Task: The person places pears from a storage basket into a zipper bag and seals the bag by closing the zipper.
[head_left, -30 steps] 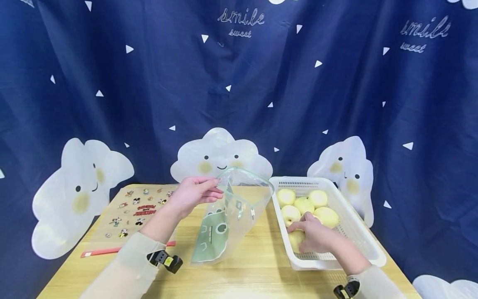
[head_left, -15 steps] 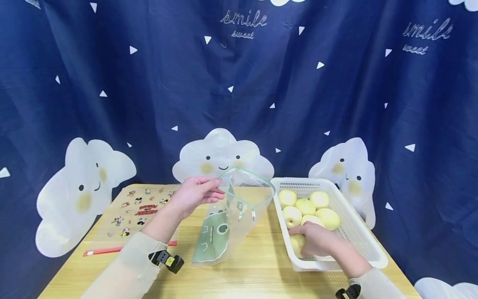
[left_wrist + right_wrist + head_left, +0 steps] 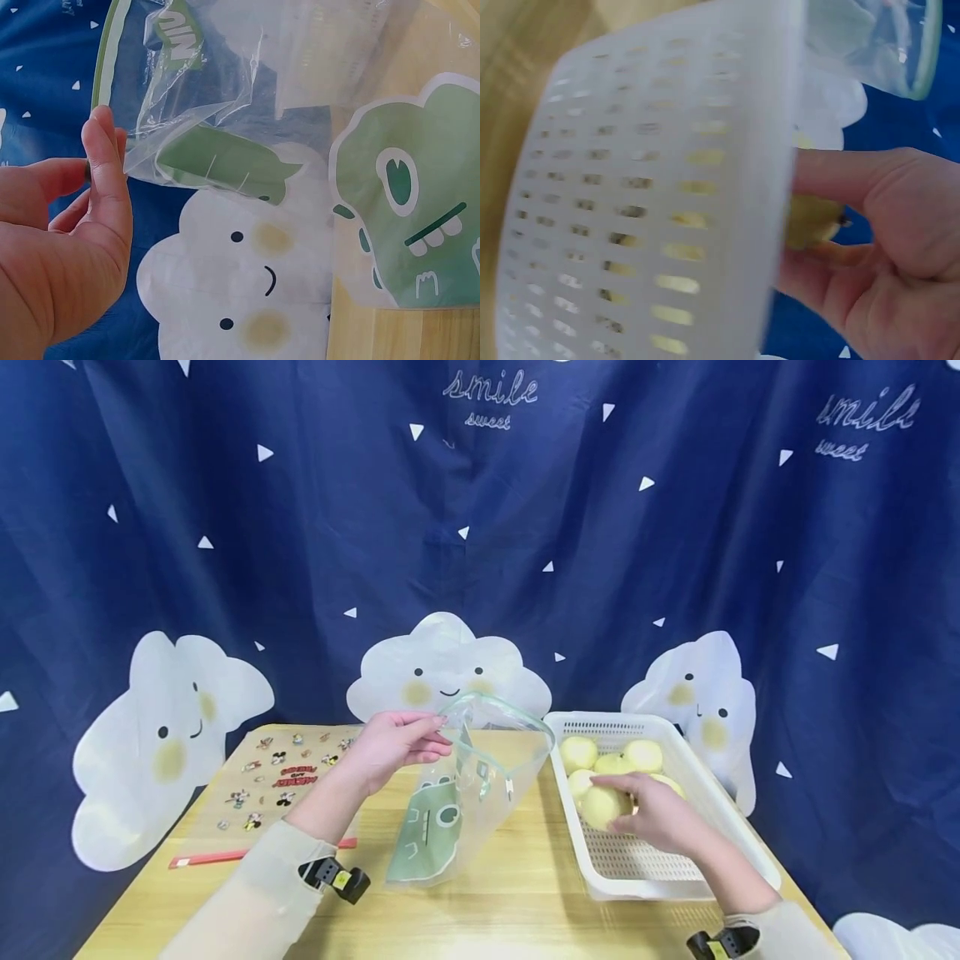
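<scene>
My left hand (image 3: 396,750) pinches the upper left rim of a clear zip-top bag (image 3: 480,802) printed with a green cartoon monster. The bag stands on the table with its mouth spread. In the left wrist view, thumb and fingers of the left hand (image 3: 82,225) meet at the green zip edge. My right hand (image 3: 660,810) grips a round yellow fruit (image 3: 602,808), an apple or a pear, raised above the bottom of the white basket (image 3: 675,887). Several similar fruits (image 3: 642,755) lie behind it. The basket wall (image 3: 645,187) hides part of that grip in the right wrist view.
A flat translucent bag (image 3: 258,777) with cartoon prints and a red slider strip (image 3: 206,859) lies on the table's left. The wooden table (image 3: 510,893) ends at a dark blue curtain (image 3: 465,527) with clouds.
My right hand has lifted the yellow fruit from the basket's near left corner, up and slightly away from me. The left hand and the zip-top bag have stayed put.
</scene>
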The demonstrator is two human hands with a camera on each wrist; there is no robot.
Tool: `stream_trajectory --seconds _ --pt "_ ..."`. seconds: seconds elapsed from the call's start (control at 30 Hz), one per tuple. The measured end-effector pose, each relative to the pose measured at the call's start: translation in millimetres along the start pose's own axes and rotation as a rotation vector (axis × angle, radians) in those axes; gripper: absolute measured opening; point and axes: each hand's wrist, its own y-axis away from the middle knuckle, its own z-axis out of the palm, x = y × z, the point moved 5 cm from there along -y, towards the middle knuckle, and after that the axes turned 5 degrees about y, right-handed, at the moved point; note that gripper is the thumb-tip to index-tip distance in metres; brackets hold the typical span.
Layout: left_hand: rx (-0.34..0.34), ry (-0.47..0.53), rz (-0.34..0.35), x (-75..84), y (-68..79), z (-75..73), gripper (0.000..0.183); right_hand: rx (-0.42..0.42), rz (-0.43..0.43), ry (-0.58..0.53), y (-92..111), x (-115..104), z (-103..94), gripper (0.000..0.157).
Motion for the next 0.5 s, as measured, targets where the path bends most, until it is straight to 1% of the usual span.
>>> stream_trajectory --seconds 0.13,0.23,0.37,0.5 --pt "0.004 -0.002 -0.005 -0.5 -0.3 0.1 0.042 0.154 0.05 -0.024 -6.8 -2.0 -15.9 0.066" --pt "0.003 -0.001 -0.006 -0.6 -0.4 0.9 0.043 0.233 0.067 -0.073 -13.6 -4.4 -25.9 0.067" --pt "0.007 0.001 -0.001 0.0 -0.3 1.6 0.042 0.278 0.075 -0.165 -25.7 -11.8 -36.5 0.067" --pt "0.014 0.002 0.005 0.3 -0.6 1.6 0.041 0.273 0.113 -0.245 -38.0 -25.6 -44.7 0.07"
